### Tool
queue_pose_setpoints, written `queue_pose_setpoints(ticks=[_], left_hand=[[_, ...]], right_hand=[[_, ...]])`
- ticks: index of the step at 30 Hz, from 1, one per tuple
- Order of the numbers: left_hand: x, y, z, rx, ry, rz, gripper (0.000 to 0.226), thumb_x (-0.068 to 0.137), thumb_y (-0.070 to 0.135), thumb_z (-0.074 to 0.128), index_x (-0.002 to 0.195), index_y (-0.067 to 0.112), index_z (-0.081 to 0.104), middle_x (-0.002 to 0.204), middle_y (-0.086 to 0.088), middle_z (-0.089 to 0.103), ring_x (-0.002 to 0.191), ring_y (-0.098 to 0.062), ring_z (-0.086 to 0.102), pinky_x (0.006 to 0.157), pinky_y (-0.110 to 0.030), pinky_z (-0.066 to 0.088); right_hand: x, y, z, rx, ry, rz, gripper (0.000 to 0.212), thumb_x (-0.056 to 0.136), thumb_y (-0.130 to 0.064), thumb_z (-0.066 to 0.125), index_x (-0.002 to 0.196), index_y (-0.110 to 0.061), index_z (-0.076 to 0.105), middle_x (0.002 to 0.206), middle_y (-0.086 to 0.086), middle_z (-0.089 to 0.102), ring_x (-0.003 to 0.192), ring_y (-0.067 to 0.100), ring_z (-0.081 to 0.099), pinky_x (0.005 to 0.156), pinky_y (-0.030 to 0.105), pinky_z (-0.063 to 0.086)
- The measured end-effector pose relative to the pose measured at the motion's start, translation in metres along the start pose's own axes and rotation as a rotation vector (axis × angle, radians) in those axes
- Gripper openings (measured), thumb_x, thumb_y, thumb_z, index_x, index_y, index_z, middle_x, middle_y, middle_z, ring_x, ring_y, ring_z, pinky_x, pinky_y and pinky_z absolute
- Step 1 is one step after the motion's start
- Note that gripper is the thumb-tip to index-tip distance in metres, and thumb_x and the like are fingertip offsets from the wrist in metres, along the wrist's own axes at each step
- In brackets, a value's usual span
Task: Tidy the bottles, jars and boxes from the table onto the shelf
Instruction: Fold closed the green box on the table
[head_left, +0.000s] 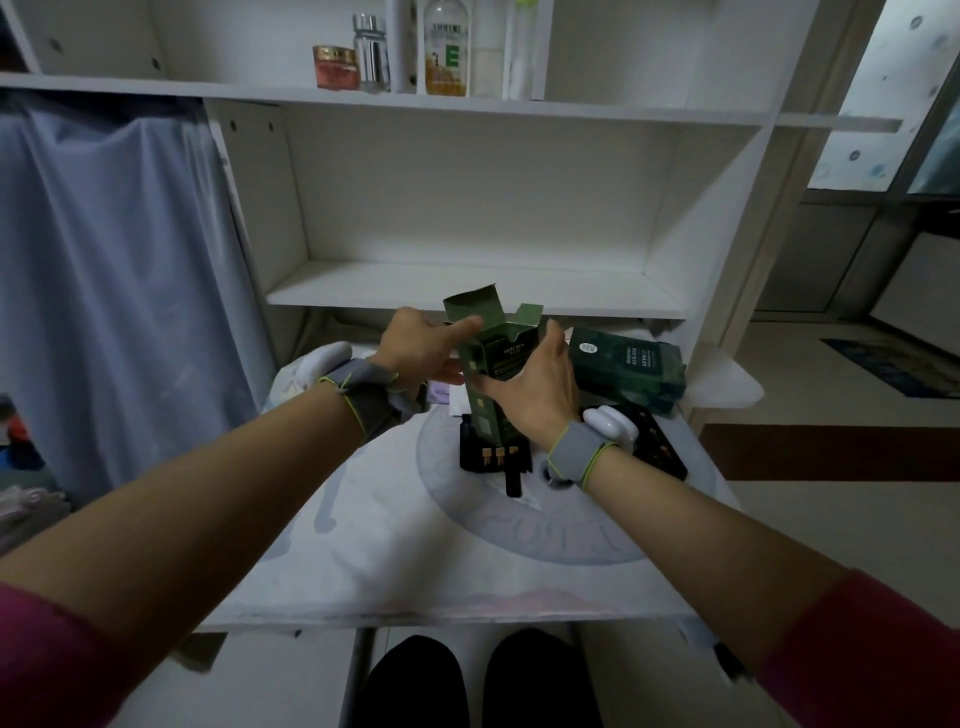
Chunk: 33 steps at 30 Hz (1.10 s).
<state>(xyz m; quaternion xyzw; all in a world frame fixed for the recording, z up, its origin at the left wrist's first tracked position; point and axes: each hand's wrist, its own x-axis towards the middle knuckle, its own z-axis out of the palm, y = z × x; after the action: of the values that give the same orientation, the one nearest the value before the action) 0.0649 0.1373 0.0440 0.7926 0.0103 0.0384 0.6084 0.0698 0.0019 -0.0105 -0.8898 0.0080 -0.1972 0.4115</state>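
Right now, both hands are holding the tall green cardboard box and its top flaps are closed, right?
Not quite. In the head view the tall green cardboard box has its top flaps standing open, not closed. The left hand and the right hand do both hold it.

Dim room, blue curtain (104, 286), pale floor (810, 530)

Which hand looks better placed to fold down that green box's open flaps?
Left, probably: the left hand reaches the open flaps atop the green box, while the right hand grips its body lower down.
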Motion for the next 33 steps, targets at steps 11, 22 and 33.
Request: queue_pose_setpoints(ticks=[11,22,33], left_hand=[[-0.004,-0.008,-0.029,0.046,0.082,-0.116,0.028,0.095,0.012,0.05,0.102,-0.014,0.06,0.097,-0.023,0.068,0.078,-0.038,0.071,0.072,-0.049,0.059],[0.0,-0.031,-0.05,0.112,0.096,-0.226,0.022,0.094,0.007,0.048,0.079,-0.005,0.057,0.085,-0.017,0.061,0.07,-0.035,0.066,0.069,-0.044,0.059],[0.003,-0.042,-0.054,0.111,0.079,-0.199,0.031,0.097,0.015,0.049,0.107,-0.011,0.061,0.097,-0.022,0.066,0.075,-0.032,0.065,0.064,-0.036,0.055]], right_hand=[[-0.007,-0.009,0.024,0.154,-0.236,-0.008,0.063,0.076,-0.025,0.076,0.125,-0.016,0.036,0.12,0.011,0.052,0.109,0.031,0.054,0.091,0.046,0.049],[-0.011,-0.006,0.036,0.128,-0.381,-0.115,0.06,0.09,0.006,0.041,0.144,-0.022,0.038,0.133,0.014,0.053,0.12,0.03,0.05,0.099,0.04,0.046],[-0.009,0.0,0.04,0.007,-0.356,-0.212,0.057,0.089,0.009,0.038,0.135,-0.021,0.053,0.133,0.015,0.051,0.123,0.03,0.047,0.103,0.031,0.041]])
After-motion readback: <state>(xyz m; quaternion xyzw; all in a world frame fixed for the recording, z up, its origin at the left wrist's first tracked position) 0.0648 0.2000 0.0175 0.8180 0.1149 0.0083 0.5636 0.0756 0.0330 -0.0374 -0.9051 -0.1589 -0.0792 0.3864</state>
